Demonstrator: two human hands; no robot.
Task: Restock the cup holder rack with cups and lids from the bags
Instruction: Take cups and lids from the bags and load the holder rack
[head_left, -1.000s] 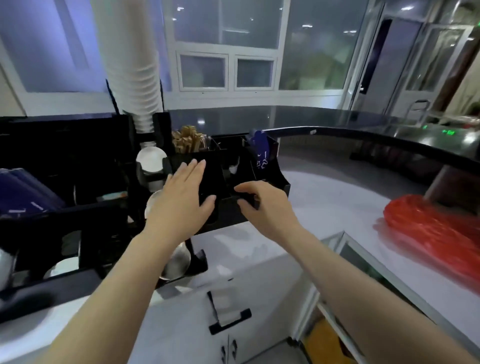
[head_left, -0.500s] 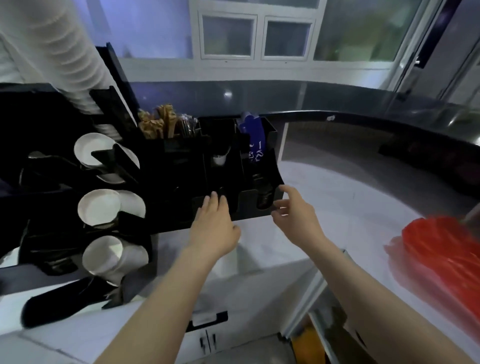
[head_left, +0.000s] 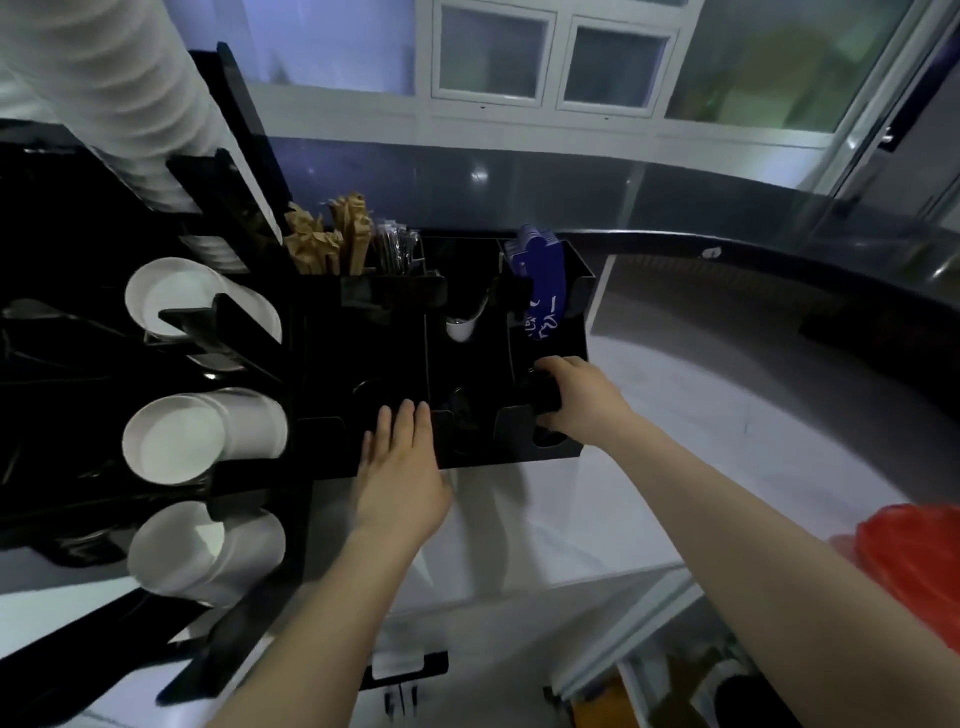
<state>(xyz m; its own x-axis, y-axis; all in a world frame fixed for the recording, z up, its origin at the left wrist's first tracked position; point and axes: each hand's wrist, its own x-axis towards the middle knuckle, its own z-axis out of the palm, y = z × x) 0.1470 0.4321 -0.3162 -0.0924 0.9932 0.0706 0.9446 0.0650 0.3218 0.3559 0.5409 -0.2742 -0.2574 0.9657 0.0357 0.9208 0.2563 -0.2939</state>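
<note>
Your right hand (head_left: 582, 400) now grips black lids (head_left: 545, 397) in the rack (head_left: 467, 457) | left hand (head_left: 400, 462) flat, steadying it | lids going in.

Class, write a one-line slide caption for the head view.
Left hand flat against the black organiser; right hand grips its front right corner.

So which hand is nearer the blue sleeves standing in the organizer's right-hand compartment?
The right hand. It grips the organizer's front edge just below the blue sleeves, in the same right-end section. The left hand rests flat on the front edge further left, toward the middle.
</note>
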